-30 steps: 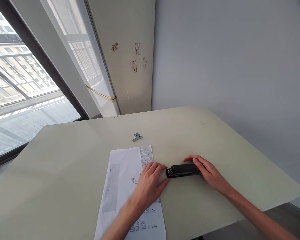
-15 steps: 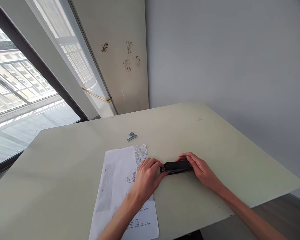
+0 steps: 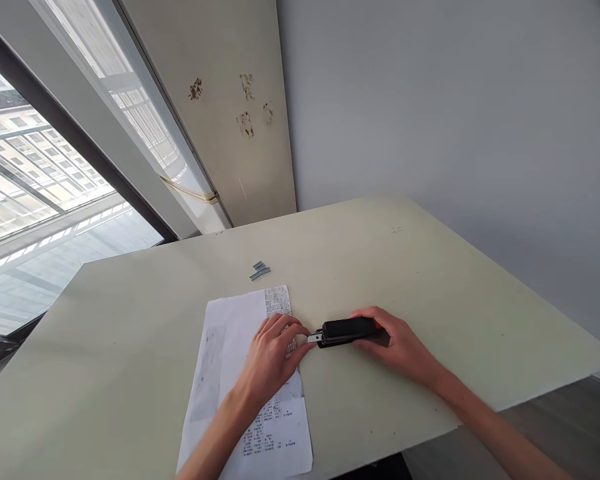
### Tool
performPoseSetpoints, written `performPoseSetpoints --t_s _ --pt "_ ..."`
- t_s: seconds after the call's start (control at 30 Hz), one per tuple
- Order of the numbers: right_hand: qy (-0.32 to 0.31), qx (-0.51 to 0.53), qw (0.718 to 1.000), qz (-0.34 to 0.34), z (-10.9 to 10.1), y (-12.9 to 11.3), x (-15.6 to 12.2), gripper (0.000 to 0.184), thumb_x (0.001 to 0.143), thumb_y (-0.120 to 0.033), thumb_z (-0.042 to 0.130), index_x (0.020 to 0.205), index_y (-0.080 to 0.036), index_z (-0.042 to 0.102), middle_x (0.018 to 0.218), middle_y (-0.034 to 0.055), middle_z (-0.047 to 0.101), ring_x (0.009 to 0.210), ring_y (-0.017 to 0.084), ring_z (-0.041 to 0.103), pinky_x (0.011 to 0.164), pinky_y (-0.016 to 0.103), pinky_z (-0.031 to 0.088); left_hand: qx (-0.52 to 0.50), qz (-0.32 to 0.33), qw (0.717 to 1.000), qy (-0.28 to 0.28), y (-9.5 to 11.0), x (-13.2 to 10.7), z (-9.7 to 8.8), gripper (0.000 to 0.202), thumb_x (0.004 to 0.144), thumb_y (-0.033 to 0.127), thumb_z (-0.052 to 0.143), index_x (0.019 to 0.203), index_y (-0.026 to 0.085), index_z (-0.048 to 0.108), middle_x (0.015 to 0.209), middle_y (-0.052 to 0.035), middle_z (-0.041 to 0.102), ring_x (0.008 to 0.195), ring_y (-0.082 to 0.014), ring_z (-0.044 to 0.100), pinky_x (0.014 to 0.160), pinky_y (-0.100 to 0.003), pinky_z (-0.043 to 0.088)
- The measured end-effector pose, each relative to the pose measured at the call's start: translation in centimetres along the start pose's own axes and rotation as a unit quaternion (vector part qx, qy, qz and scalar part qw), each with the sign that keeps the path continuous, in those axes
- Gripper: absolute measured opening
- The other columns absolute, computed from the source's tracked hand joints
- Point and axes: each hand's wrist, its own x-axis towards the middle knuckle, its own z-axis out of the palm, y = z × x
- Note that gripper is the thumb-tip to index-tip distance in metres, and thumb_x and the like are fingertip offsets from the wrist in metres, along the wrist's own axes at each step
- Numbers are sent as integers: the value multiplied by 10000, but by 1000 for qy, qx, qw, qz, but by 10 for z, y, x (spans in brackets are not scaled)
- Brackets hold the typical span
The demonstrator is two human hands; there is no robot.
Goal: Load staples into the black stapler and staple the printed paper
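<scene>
A black stapler (image 3: 349, 329) lies along the table, its front end toward the left. My right hand (image 3: 399, 343) is closed around its rear end, with a bit of orange showing by the fingers. From the front end sticks a silver metal staple tray (image 3: 313, 338), partly drawn out. My left hand (image 3: 273, 347) pinches the tray's outer end between thumb and fingers, above the right edge of the printed sheets (image 3: 240, 333). Whether staples sit inside the stapler is hidden.
Several grey strips of staples (image 3: 261, 271) lie beyond the papers on the pale table (image 3: 145, 320). A grey wall (image 3: 445, 120) borders the table's far right side. A white fridge-like cabinet (image 3: 230, 160) and a window (image 3: 40, 173) stand at the back left.
My left hand has moved left, and the metal tray now shows extending from the stapler's front. My right hand has shifted its grip around the rear end. The view has shifted slightly.
</scene>
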Motion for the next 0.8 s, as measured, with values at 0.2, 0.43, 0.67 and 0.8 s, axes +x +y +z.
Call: performPoseSetpoints --t_s 0.2,0.43,0.67,0.8 --pt "8 3 1000 13 2 -1 -1 269 968 -491 652 1175 -319 652 1170 20 736 1018 231 681 907 364 560 6 6 1000 9 -13 -14 -14 140 1025 369 645 1075 255 708 1088 -53 716 985 -232 658 833 -389 559" --pt "11 2 1000 14 2 -2 -1 273 969 -505 649 1163 -314 657 1159 24 736 1013 233 675 911 366 560 36 7 999 15 -20 -22 -15 287 1015 410 654 1276 290 648 1289 -65 691 1210 -277 634 994 -458 557" --pt "7 5 1000 25 2 -4 -2 274 972 -511 647 1172 -323 652 1155 25 733 1004 232 667 866 355 565 91 -31 995 -23 -42 -41 -24 605 1012 500 629 1551 329 415 1584 -63 516 1492 -314 437 1172 -540 456" --pt "12 -4 1000 12 3 -4 -2 259 976 -505 644 1163 -327 659 1134 27 741 994 236 682 847 354 577 100 -40 994 -7 -51 -55 -30 568 1022 457 621 1539 306 439 1568 -92 531 1482 -324 448 1167 -552 454"
